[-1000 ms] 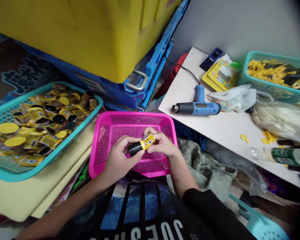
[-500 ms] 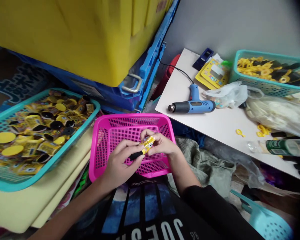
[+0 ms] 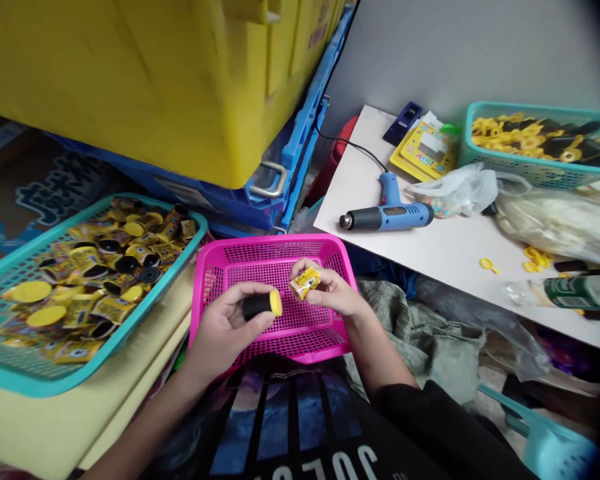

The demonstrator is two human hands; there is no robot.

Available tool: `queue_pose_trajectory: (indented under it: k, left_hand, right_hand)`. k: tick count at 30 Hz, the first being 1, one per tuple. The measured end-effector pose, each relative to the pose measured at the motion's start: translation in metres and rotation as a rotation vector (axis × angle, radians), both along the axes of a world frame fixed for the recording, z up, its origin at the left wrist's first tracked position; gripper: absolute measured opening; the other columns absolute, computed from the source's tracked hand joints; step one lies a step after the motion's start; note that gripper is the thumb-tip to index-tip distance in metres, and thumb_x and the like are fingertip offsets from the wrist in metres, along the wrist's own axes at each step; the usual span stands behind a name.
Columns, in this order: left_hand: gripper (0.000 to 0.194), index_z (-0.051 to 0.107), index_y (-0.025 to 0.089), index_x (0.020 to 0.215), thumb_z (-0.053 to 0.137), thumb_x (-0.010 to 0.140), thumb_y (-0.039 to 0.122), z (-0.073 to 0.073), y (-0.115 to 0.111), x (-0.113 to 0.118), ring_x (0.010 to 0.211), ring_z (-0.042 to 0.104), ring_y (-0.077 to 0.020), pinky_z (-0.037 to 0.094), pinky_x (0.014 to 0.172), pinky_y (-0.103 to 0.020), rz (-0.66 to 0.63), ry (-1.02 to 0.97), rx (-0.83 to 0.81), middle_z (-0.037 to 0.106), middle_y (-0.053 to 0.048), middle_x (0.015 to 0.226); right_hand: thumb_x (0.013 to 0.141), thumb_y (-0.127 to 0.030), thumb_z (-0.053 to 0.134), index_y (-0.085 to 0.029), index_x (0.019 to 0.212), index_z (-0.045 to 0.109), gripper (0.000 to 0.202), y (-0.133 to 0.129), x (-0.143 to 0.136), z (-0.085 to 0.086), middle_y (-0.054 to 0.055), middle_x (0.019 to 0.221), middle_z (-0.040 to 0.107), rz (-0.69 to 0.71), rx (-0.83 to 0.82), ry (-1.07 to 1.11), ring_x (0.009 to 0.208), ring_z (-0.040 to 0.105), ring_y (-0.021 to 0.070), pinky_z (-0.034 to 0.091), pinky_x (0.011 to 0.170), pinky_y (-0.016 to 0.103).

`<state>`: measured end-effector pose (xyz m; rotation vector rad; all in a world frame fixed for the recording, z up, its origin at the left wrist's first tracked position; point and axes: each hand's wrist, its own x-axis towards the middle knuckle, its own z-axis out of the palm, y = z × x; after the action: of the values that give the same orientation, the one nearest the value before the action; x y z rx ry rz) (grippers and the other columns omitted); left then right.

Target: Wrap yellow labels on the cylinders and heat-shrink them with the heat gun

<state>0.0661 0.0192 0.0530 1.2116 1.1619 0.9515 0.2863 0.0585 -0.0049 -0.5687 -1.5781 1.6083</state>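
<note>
My left hand (image 3: 223, 327) is closed round a small black bottle (image 3: 256, 307), which lies sideways with its yellow cap (image 3: 277, 303) toward the right. In the fingers of my right hand (image 3: 337, 293) is a yellow printed label sleeve (image 3: 306, 283), held apart from the bottle. Both hands are above a pink mesh basket (image 3: 347, 267). To the left, a teal basket (image 3: 130, 328) holds many yellow-labelled pieces, black ends and yellow caps.
A blue heat gun (image 3: 390, 215) lies on the white table (image 3: 450, 257) at right. Behind it are yellow packages (image 3: 427, 148) and a teal basket (image 3: 525, 175) of yellow and black parts. A large yellow bin (image 3: 155, 87) rests on blue crates (image 3: 275, 217) ahead.
The label sleeve and the black bottle, together before, have come apart. My right hand has drawn the sleeve rightward, and the bottle's yellow cap now shows. The view has shifted slightly.
</note>
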Motion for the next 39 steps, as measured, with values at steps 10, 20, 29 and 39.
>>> queue_pose_trajectory:
  k: [10, 20, 29, 39]
  left_hand:
    - [0.023, 0.065, 0.018, 0.096, 0.072, 0.074, 0.02, -0.009, 0.001, 0.012, 0.098, 0.069, -0.0195, 0.058, 0.088, -0.035, -0.001, -0.093, -0.009, 0.073, -0.006, 0.1]
    - [0.03, 0.066, 0.018, 0.101, 0.071, 0.073, 0.023, -0.014, -0.001, 0.011, 0.088, 0.07, -0.0182, 0.057, 0.078, -0.03, 0.029, 0.002, -0.034, 0.071, -0.006, 0.098]
    - [0.025, 0.068, 0.021, 0.096, 0.074, 0.072, 0.019, -0.022, -0.011, 0.013, 0.098, 0.066, -0.019, 0.053, 0.09, -0.031, 0.179, 0.115, 0.195, 0.068, -0.005, 0.104]
    - [0.027, 0.066, 0.017, 0.092, 0.078, 0.068, 0.023, -0.015, -0.009, 0.01, 0.072, 0.067, -0.0132, 0.056, 0.065, -0.024, 0.255, -0.147, -0.079, 0.071, -0.002, 0.084]
  right_hand:
    - [0.084, -0.032, 0.066, -0.005, 0.091, 0.057, 0.03, -0.003, -0.015, -0.001, 0.007, 0.109, 0.048, 0.014, -0.039, -0.008, 0.095, 0.049, 0.0048, 0.047, 0.085, 0.019]
    - [0.083, -0.038, 0.068, -0.006, 0.092, 0.059, 0.034, -0.005, -0.02, -0.001, 0.006, 0.109, 0.049, -0.039, -0.03, -0.076, 0.098, 0.049, 0.006, 0.045, 0.089, 0.021]
    - [0.084, -0.045, 0.066, -0.005, 0.089, 0.058, 0.042, -0.006, -0.029, -0.004, 0.007, 0.104, 0.05, -0.079, 0.012, -0.05, 0.093, 0.048, 0.0057, 0.047, 0.086, 0.021]
    - [0.075, -0.045, 0.074, -0.015, 0.088, 0.066, 0.033, 0.0, -0.028, 0.013, 0.004, 0.107, 0.049, -0.122, 0.172, -0.263, 0.104, 0.045, 0.0078, 0.04, 0.101, 0.029]
